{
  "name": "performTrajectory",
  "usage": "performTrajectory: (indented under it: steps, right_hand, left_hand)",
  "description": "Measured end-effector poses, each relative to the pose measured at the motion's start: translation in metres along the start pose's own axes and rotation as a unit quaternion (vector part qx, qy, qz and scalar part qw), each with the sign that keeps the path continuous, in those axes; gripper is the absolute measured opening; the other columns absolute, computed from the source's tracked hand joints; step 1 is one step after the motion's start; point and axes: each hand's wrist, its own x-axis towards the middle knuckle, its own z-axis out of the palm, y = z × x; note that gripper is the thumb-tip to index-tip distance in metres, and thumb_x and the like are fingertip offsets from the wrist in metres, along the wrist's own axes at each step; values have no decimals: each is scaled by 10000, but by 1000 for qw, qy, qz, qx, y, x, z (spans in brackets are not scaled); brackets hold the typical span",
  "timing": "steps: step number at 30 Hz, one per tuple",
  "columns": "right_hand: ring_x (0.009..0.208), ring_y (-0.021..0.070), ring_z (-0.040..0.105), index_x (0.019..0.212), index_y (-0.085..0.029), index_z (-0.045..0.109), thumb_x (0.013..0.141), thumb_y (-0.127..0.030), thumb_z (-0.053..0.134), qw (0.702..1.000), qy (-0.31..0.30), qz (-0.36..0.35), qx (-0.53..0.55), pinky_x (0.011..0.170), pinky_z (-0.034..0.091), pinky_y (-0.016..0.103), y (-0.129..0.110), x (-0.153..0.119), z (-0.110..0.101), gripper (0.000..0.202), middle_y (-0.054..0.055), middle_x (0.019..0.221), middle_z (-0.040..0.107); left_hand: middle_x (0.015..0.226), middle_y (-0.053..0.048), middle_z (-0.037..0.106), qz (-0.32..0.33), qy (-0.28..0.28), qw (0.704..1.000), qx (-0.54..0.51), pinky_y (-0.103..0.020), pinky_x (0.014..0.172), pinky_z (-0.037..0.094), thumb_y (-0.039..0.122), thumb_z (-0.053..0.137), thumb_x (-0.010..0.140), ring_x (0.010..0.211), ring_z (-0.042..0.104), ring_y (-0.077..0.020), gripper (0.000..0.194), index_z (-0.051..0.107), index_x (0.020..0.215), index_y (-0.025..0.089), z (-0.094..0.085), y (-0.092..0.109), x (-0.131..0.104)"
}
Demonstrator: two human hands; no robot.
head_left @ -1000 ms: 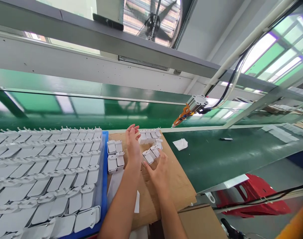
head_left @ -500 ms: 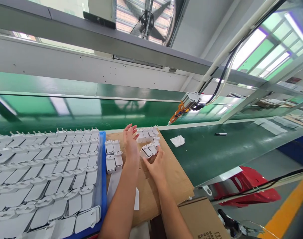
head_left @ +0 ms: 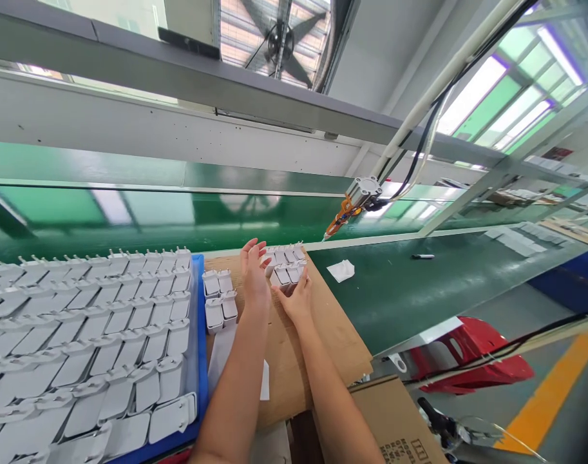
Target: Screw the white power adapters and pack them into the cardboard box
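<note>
My right hand (head_left: 297, 301) grips a short row of white power adapters (head_left: 287, 276) between thumb and fingers, at their near and right sides. This row sits against another row of white adapters (head_left: 284, 254) at the far edge of a cardboard sheet (head_left: 330, 335). My left hand (head_left: 255, 270) is raised at the left end of the rows, its fingers apart and holding nothing. Its fingertips are near the far row; whether they touch it I cannot tell. Left of my left wrist stands a small group of white adapters (head_left: 221, 303) on the cardboard.
A blue tray (head_left: 200, 341) full of white adapters lies at the left. An orange-tipped tool (head_left: 339, 222) hangs over the green bench (head_left: 390, 296), which bears white paper (head_left: 341, 270) and a marker (head_left: 422, 256). A red stool (head_left: 477, 357) and a carton (head_left: 390, 412) stand below.
My right hand has pushed the short row of adapters away from me and straightened it against the far row. My left hand has stayed nearly still, open.
</note>
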Motion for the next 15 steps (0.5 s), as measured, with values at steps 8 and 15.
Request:
performTrajectory:
  steps: [8,15]
  right_hand:
    - [1036,275,608,1465,-210,328,863,-468,577,983,-46,-69,167,892,536,508,-26,-39,-39,701,185,1326,523]
    - [1088,225,664,1191,-265,565,698,-587,730,892,-273,-208,295,959,567,347,-78,-55,13,611,49,1208,658]
  left_hand:
    - [943,-47,693,52,-155,977,134,-255,768,449,312,563,908,879,615,-154,156,658,978,210,9,-5,-10]
    - [862,-33,706,47,-219,960,169,-247,722,448,314,596,896,771,614,-144,150,691,944,207,10,2,-14]
